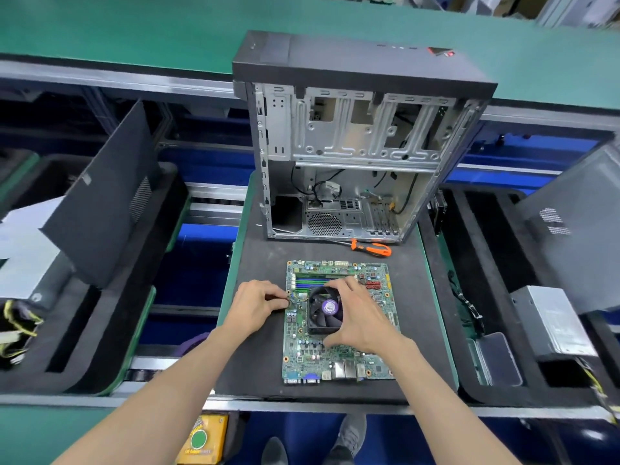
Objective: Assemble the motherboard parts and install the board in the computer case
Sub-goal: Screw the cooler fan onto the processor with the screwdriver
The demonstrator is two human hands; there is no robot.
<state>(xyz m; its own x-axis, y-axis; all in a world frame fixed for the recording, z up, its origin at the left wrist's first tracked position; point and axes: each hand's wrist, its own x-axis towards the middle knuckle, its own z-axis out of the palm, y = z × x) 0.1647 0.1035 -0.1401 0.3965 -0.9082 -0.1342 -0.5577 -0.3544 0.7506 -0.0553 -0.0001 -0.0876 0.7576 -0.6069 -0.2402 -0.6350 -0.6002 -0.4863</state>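
**Fan cable going in, cooler held steady**

Here we are over the motherboard [339,322], lying flat on the dark mat of the desk [258,263], its long axis running away from the person toward the open computer case [352,156] standing just beyond. The right hand [359,318] sits on top of the cooler fan [324,308], fingers curled round its far edge and thumb hooked at its near corner, a firm grip on the fan housing. The left hand [253,305] is at the board's left edge, fingertips pressed together, pinching the thin fan cable [297,297] just beside the fan.

That cable is the key relation: it runs from the fan leftward, straight toward the left hand, so the left is the nearer one for seating the plug. Which header it is aimed at is too small to tell.

An orange-handled screwdriver [370,248] lies untouched between board and case. The board is not yet in the case; installation looks some way off.
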